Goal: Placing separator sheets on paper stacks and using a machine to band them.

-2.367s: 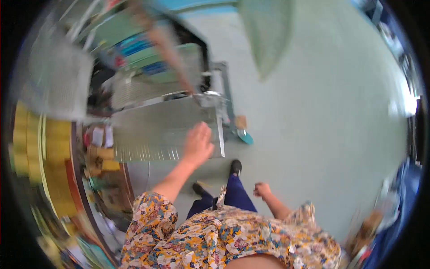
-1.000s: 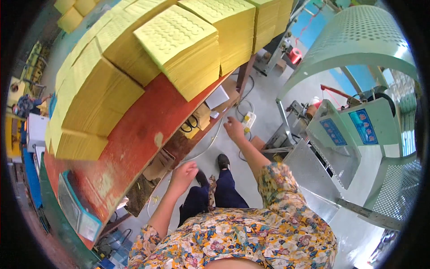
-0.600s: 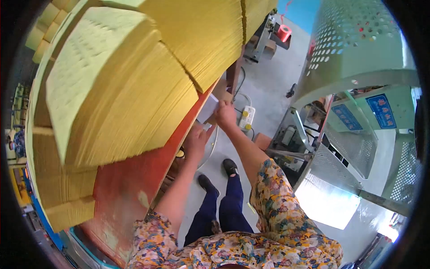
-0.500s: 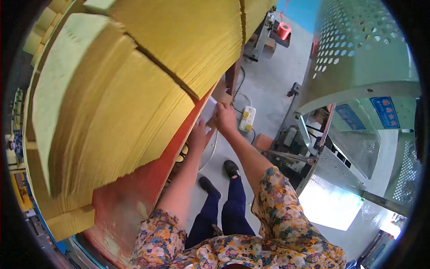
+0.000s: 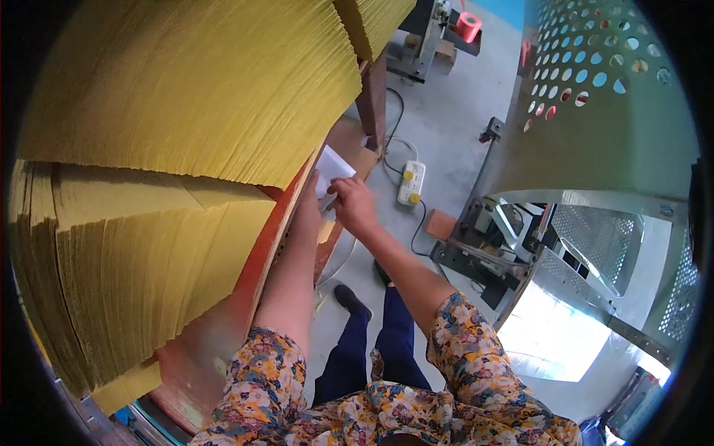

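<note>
A small white sheet or pad of paper [image 5: 334, 170] lies between my hands, below the edge of the red tabletop [image 5: 256, 279]. My left hand [image 5: 307, 195] grips its left side, with most of the fingers hidden. At the lower right edge, the bent fingers of my right hand [image 5: 354, 202] pinch the paper. Whether it is one sheet or several, I cannot tell. Tall stacks of yellow paper [image 5: 201, 89] stand on the tabletop to the left of my arms.
A brown board or shelf [image 5: 351, 141] is just beyond the paper. On the grey floor lie a white power strip [image 5: 411, 183] with cords and a reddish block [image 5: 441, 224]. A machine with a perforated green guard [image 5: 595, 134] stands at right. Farther off is a pink roll [image 5: 468, 27].
The view has shifted closer over the yellow stacks. More of the white paper shows, and my right hand has moved down from its far end to the lower right edge.
</note>
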A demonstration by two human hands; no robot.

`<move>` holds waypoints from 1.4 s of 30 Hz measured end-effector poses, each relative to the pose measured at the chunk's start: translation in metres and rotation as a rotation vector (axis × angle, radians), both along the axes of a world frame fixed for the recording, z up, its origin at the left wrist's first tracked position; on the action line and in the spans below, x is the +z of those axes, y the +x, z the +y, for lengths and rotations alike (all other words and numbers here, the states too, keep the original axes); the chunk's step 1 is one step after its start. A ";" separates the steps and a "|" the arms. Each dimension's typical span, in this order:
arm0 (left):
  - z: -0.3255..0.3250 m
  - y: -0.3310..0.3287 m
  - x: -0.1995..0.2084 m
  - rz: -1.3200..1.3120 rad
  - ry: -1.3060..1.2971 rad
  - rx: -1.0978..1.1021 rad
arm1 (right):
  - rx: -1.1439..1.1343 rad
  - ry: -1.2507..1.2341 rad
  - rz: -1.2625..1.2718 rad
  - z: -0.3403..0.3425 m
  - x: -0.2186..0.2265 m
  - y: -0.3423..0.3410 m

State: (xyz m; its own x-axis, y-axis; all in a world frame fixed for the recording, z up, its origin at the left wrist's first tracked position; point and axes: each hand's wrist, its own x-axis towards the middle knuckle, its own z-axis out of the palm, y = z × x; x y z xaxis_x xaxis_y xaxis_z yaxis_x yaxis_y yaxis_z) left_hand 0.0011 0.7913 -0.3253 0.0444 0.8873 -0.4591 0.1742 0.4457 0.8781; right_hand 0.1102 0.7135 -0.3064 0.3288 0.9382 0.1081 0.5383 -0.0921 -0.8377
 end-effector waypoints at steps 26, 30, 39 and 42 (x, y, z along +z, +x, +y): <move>0.017 -0.006 -0.048 0.531 0.431 -0.040 | -0.317 -0.104 0.253 0.009 0.001 0.002; 0.010 0.003 -0.036 0.516 0.418 0.076 | -0.338 -0.134 0.320 0.008 0.020 -0.007; 0.005 0.003 -0.007 0.049 0.169 -0.008 | -0.260 -0.100 0.154 0.016 0.006 -0.017; 0.005 0.002 0.003 0.074 0.200 -0.081 | -0.138 -0.099 0.108 0.018 0.006 -0.017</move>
State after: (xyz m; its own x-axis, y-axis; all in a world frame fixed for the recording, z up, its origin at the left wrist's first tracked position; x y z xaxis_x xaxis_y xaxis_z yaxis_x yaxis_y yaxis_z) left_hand 0.0027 0.7963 -0.3225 0.0923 0.9557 -0.2796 0.2697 0.2463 0.9309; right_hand 0.0935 0.7311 -0.3006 0.4597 0.8877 -0.0247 0.4228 -0.2432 -0.8730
